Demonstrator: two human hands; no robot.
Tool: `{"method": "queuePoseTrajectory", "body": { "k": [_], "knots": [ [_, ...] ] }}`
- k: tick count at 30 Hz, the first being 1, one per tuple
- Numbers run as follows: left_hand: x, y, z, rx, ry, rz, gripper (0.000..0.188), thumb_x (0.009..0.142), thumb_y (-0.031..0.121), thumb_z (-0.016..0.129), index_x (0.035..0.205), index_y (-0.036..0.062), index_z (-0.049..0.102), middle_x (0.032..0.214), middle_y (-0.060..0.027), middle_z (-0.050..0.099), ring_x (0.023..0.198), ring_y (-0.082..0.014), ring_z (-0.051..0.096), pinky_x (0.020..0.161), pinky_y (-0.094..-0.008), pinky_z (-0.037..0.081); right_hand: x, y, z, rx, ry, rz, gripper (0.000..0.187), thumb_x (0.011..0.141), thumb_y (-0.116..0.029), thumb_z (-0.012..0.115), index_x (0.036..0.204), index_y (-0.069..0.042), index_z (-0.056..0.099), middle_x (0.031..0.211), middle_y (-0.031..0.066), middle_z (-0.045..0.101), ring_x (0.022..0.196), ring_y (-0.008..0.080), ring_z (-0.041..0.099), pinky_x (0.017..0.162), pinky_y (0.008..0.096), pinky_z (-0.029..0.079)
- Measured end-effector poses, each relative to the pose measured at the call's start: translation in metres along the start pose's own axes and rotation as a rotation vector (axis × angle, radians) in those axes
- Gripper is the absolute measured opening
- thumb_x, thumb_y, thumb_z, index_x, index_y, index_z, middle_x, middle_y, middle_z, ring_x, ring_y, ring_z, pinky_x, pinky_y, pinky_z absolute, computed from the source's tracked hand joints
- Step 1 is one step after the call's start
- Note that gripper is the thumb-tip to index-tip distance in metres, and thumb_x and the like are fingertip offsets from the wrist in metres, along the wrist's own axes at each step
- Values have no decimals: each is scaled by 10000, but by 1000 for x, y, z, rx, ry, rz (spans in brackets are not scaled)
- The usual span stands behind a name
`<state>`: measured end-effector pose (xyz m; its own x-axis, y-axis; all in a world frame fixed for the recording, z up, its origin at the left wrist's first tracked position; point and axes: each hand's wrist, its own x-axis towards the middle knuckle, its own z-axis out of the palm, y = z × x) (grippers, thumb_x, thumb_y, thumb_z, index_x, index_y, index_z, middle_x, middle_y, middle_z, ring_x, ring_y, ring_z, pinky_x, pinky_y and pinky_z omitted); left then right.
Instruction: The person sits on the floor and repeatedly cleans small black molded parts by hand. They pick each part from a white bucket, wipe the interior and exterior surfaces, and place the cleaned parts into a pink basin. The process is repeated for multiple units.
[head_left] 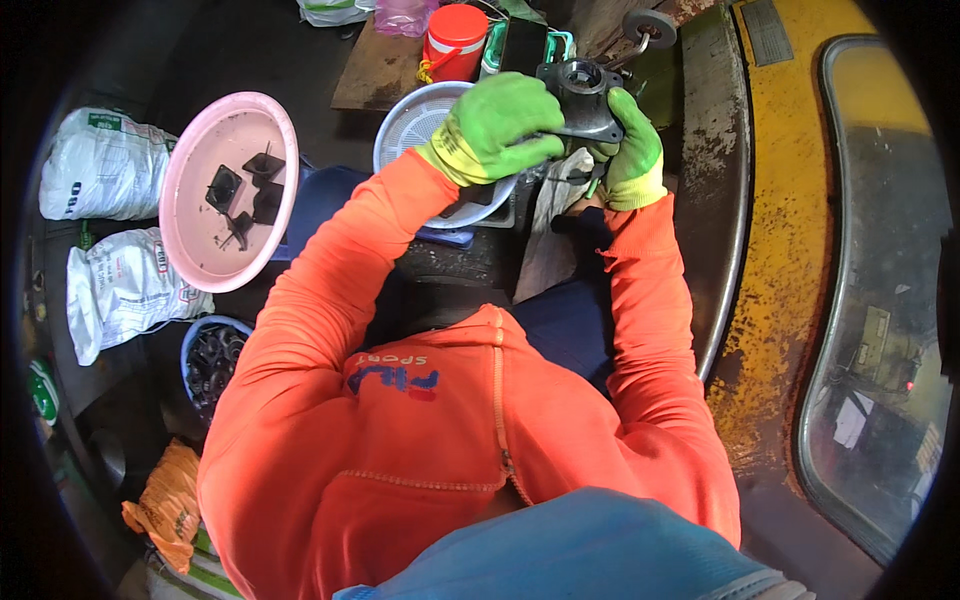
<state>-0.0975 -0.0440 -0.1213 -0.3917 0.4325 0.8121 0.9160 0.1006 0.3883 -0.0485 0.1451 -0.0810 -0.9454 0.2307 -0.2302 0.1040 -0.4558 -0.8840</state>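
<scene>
Between my gloved hands is a black square-flanged part with a round collar (583, 78), its opening facing up. My left hand (503, 130), in a green and yellow glove, closes its fingers against the part's left side. On the other side my right hand (636, 150), gloved alike, grips the edge, with its thumb up along the part. A thin dark and green thing (590, 186) shows just below the right hand; I cannot make out its kind. Underneath my left forearm sits a light blue mesh basin (410, 115), partly hidden by the glove and sleeve.
To the left stands a pink basin (228, 125) with several black parts in it. White sacks (108, 165) and a blue tub (200, 325) of dark pieces lie farther left. A red jug (456, 40) stands ahead. A rusty yellow machine (775, 330) rises close on my right.
</scene>
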Motion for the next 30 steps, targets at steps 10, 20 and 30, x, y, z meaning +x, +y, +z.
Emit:
{"method": "queuePoseTrajectory", "body": {
  "k": [10,20,30],
  "knots": [
    [6,-8,-2,-200,171,-281,554,679,208,876,1156,53,640,1262,-96,612,1239,-266,527,1053,-389,408,-10,20,12,2,-154,43,414,994,-420,493,1120,-49,626,867,12,658,605,80,559,468,210,395],
    [6,35,17,-663,412,-759,554,736,196,853,1184,1,592,1139,-70,643,1026,-135,602,903,-281,491,7,90,6,-254,-315,-616,378,949,-174,606,1302,-61,528,1233,81,599,1120,199,575,905,331,471],
    [8,44,29,-780,605,-782,592,697,253,881,1146,1,589,1009,-48,663,925,-142,635,851,-295,524,-5,61,15,-1271,-220,-1062,359,918,-180,618,1264,-88,588,1188,112,647,1083,274,626,920,361,491]
  ]
}}
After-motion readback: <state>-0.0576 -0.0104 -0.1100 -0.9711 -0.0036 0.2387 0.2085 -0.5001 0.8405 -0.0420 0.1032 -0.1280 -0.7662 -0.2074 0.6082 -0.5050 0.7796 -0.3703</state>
